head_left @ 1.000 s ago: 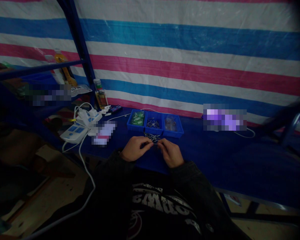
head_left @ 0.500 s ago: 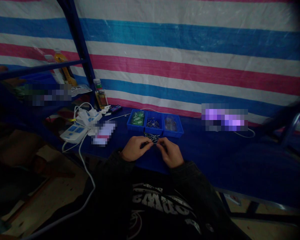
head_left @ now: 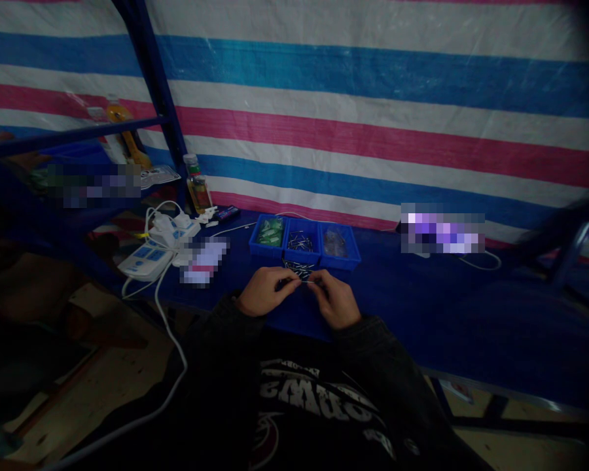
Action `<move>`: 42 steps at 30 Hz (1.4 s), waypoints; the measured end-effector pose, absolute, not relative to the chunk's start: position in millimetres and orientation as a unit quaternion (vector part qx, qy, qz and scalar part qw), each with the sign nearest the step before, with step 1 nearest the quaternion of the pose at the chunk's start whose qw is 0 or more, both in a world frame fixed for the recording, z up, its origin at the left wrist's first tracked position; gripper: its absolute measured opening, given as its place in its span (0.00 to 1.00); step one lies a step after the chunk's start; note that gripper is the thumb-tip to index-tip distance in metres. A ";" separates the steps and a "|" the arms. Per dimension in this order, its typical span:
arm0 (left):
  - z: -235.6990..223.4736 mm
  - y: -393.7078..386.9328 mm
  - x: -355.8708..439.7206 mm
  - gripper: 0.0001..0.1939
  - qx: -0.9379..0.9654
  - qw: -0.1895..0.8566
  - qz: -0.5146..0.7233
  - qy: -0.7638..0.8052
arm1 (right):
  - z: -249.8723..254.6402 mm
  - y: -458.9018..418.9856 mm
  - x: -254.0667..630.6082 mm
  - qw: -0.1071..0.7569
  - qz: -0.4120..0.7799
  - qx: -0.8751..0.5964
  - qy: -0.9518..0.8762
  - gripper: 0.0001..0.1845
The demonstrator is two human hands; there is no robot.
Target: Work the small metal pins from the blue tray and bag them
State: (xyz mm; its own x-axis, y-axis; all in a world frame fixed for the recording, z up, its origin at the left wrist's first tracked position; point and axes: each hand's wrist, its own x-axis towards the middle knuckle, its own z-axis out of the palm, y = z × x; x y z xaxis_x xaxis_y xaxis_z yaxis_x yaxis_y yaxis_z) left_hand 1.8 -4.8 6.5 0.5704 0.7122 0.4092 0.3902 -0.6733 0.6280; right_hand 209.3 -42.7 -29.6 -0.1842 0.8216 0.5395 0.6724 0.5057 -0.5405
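My left hand [head_left: 269,290] and my right hand [head_left: 336,299] meet over the blue table, both closed in a pinch. Between their fingertips runs a thin, shiny, rod-like piece [head_left: 307,282], too small to name. Just beyond my fingers lies a loose pile of small dark and silvery slender pieces [head_left: 299,268]. Behind the pile stand three joined blue bins. The left bin [head_left: 260,250] holds green packets, the middle bin [head_left: 302,256] more slender pieces, and the right bin [head_left: 341,263] clear plastic bits.
To the left are a white power strip [head_left: 144,263] with plugs and cables, a blurred-out phone-like object [head_left: 203,263] and a bottle [head_left: 199,190]. A blurred glowing device [head_left: 442,233] lies at the right. A blue metal frame [head_left: 152,78] and striped sheeting [head_left: 373,131] stand behind.
Both hands stay nearly in place, still pinching the thin piece. The bins and the pile have not visibly moved.
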 end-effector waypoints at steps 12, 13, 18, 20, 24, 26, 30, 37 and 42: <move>5.3 -4.3 2.0 0.10 0.854 0.238 0.334 0.319 | -26.3 -44.2 208.7 0.406 0.105 -0.482 -0.769 0.09; 5.3 -4.3 2.0 0.10 0.854 0.240 0.335 0.318 | -26.4 -44.0 208.8 0.405 0.104 -0.482 -0.770 0.09; 6.8 -4.6 1.9 0.11 0.854 0.247 0.329 0.319 | -27.1 -43.4 208.9 0.408 0.101 -0.485 -0.767 0.09; 6.8 -4.6 2.0 0.10 0.854 0.246 0.330 0.318 | -27.3 -43.6 208.8 0.413 0.104 -0.484 -0.764 0.07; 6.4 -4.6 2.2 0.10 0.854 0.244 0.332 0.318 | -27.8 -44.2 208.7 0.415 0.106 -0.484 -0.763 0.06; 6.8 -4.7 2.2 0.10 0.854 0.244 0.331 0.320 | -28.1 -44.1 208.8 0.410 0.104 -0.485 -0.765 0.06; 8.1 -5.1 2.1 0.11 0.854 0.244 0.331 0.318 | -29.0 -43.1 209.2 0.408 0.098 -0.485 -0.767 0.04; 8.1 -4.9 2.1 0.10 0.854 0.245 0.329 0.319 | -28.6 -42.9 209.4 0.408 0.097 -0.481 -0.770 0.04; 7.5 -5.0 2.1 0.10 0.854 0.243 0.330 0.319 | -29.3 -42.9 209.0 0.405 0.098 -0.486 -0.768 0.05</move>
